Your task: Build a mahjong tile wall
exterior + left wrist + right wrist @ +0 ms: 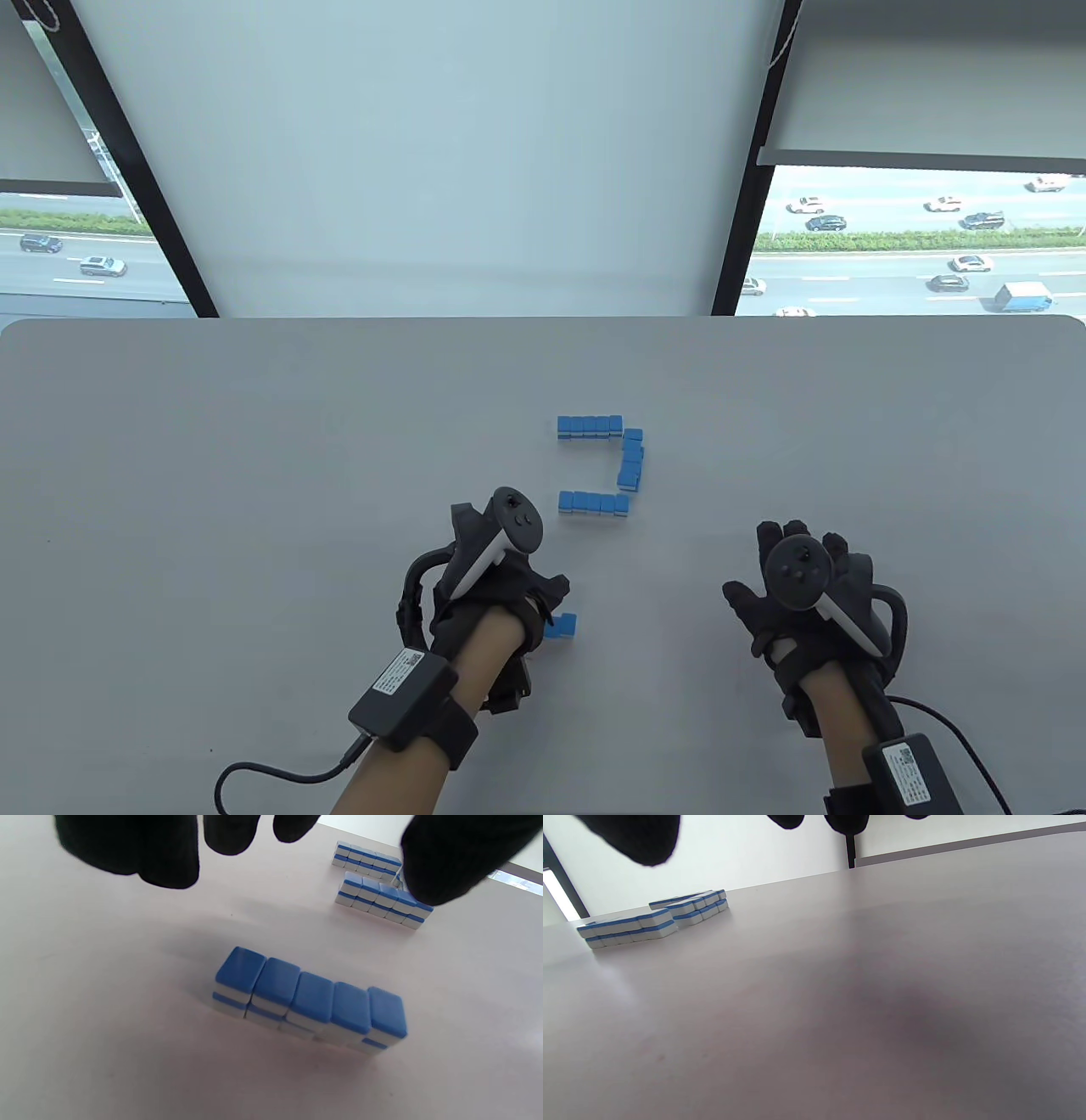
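Observation:
Blue-backed mahjong tiles stand in two-high rows on the grey table (254, 475). Three rows form a bracket: a far row (590, 427), a right side row (631, 459) and a near row (594, 503). A fourth two-high row (309, 1001) stands loose under my left hand (509, 594); only its end (562, 626) shows in the table view. My left hand hovers over it with fingers (169, 853) spread, touching nothing. My right hand (806, 586) lies open and empty on the table, right of the tiles. The bracket also shows in the right wrist view (653, 918).
The table's far edge (543, 319) runs in front of a window wall with blinds. Cables (254, 777) trail from both wrists toward the near edge.

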A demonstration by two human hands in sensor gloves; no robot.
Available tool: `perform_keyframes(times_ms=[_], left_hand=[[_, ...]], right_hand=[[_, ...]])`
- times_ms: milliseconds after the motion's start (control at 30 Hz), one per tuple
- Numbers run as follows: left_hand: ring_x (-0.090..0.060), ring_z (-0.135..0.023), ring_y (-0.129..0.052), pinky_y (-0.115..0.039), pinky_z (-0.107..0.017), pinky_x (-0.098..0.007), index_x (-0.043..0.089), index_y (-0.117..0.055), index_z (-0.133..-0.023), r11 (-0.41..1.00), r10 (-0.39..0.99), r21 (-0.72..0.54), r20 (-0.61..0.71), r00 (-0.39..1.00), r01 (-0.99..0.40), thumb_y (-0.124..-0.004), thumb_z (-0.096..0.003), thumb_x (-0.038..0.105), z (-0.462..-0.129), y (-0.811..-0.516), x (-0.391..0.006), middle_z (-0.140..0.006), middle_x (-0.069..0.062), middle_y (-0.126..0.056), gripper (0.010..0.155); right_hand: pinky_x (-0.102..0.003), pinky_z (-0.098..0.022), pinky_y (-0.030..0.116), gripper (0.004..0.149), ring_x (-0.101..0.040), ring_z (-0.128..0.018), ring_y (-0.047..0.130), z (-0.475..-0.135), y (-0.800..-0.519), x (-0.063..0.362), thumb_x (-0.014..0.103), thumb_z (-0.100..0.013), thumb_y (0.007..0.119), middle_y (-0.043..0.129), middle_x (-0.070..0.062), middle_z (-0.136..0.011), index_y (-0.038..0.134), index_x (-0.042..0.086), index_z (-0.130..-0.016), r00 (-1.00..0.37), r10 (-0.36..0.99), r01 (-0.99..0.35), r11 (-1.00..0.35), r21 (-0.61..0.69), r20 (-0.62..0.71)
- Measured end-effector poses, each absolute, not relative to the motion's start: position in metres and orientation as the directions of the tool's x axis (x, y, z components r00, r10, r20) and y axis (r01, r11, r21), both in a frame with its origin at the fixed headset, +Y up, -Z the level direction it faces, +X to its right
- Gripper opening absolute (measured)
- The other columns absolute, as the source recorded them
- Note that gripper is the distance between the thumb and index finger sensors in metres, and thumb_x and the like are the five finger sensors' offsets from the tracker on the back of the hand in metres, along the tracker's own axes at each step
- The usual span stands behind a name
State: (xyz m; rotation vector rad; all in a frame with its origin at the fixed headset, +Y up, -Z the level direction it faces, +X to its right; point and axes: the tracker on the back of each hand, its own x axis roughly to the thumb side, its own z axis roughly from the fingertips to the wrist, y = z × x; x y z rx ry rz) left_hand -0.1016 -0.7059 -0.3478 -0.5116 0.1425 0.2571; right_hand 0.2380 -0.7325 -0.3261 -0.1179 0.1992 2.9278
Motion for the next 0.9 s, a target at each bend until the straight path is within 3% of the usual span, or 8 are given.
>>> perform_keyframes(times_ms=[400, 900], left_hand=[[-0.051, -0.092, -0.073, -0.072, -0.059, -0.067, 0.023, -0.03, -0.111, 0.804, 0.167, -0.527, -0.246, 0.955, -0.276, -0.078, -0.0399, 0.07, -0.335, -0.731, -0.083, -0.114, -0.018, -0.035, 0.097], [-0.054, -0.09, -0.07, -0.075, -0.056, -0.065, 0.023, -0.026, -0.111, 0.821, -0.012, -0.557, -0.24, 0.971, -0.127, -0.079, -0.04, 0.071, -0.337, -0.742, -0.054, -0.114, -0.019, -0.03, 0.101]], right_hand=[[-0.07, -0.066, 0.022, 0.084, -0.057, -0.1, 0.027, -0.328, -0.735, 0.234, 0.066, -0.044, 0.068, 0.028, -0.01, -0.116, 0.032, 0.025, -0.109, -0.976, 0.201, -0.212, -0.967, 0.144, -0.085], [-0.07, -0.066, 0.022, 0.085, -0.058, -0.099, 0.027, -0.327, -0.734, 0.234, 0.066, -0.044, 0.068, 0.028, -0.01, -0.115, 0.032, 0.024, -0.109, -0.973, 0.212, -0.222, -0.965, 0.137, -0.087]])
